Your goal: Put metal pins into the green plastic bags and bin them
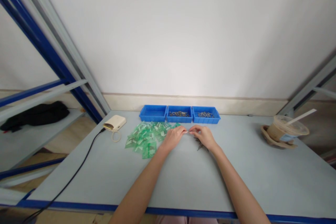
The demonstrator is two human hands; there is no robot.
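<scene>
1. At the back of the desk (183,182), against the wall (189,42): left tray (153,112), blue inside and out.
2. Just beside it, same blue: middle tray (180,120), with a loose heap of thin metal pieces (179,114) on its floor.
3. Next along: right tray (207,120), holding more thin metal pieces, greyish and jumbled.
4. In front of the left and middle trays: clear green bags (143,138), spread in an overlapping pile, with small contents showing through.
5. Beside the pile: left hand (173,137), thumb and fingers drawn together at the tips; too small to make out what, if anything, is pinched.
6. Facing it, tips very near: right hand (205,136), fingers bent towards the thumb; no telling whether gripping. Partly beneath: a small pile (200,145) of loose metal on the desk.
7. Left on the desk: cream device (115,121), joined to a black cable (81,166).
8. Far right: lidded cup (278,129) of tan drink, straw (301,116) slanting out, set in a brown holder (267,138).
</scene>
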